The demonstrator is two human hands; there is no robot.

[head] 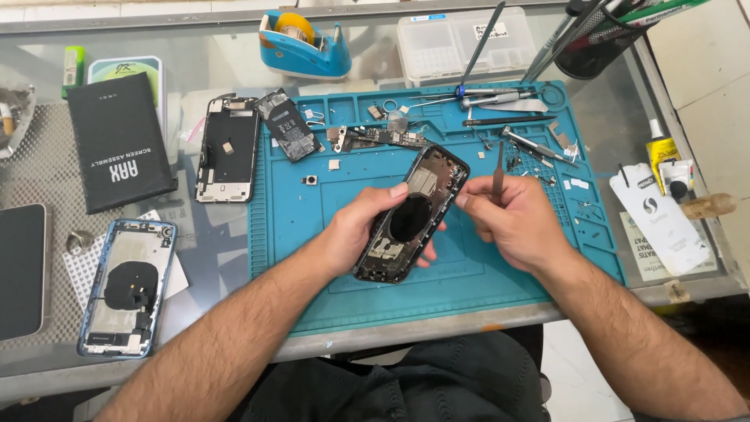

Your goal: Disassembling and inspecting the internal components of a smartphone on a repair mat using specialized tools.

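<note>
Head view: phone frame's (412, 215) underside hidden.

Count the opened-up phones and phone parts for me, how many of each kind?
Opened phone shells: 3, black in the hands, blue-rimmed, dark
Batteries: 1
Long circuit boards: 1
Black screen boxes: 1
Total: 6

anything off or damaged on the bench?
No clear damage. Left hand holds an opened black phone housing tilted above the blue mat; right hand holds tweezers. Small screws and brackets lie loose on the mat. Two more stripped phones lie left: one straddling the mat edge, a blue one off it.
</note>
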